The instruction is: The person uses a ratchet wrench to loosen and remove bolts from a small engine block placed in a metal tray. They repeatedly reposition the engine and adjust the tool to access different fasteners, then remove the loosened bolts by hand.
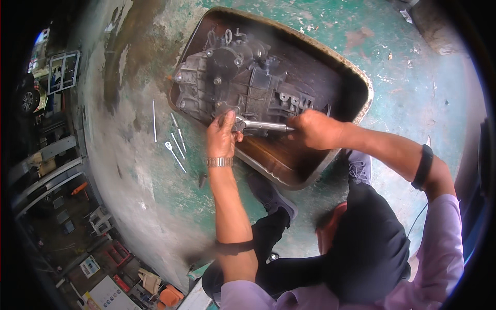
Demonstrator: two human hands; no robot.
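A grey metal gearbox [232,82] lies in a worn, oil-stained metal tray [310,173] on the floor. Along its near side runs a chrome ratchet wrench [263,125], held in both hands. My left hand [225,132] is closed around the wrench's head, thumb up, close against the casing; the drive end is hidden behind the fingers. The handle's far end sits in the closed fist of my right hand [316,129], above the tray's right part.
Left of the tray, a smaller ratchet [175,156], a thin rod [154,121] and slim extension bars [177,129] lie on the green, worn floor. A dark socket [202,180] is beside my left forearm. My shoes [360,166] are near the tray's edge.
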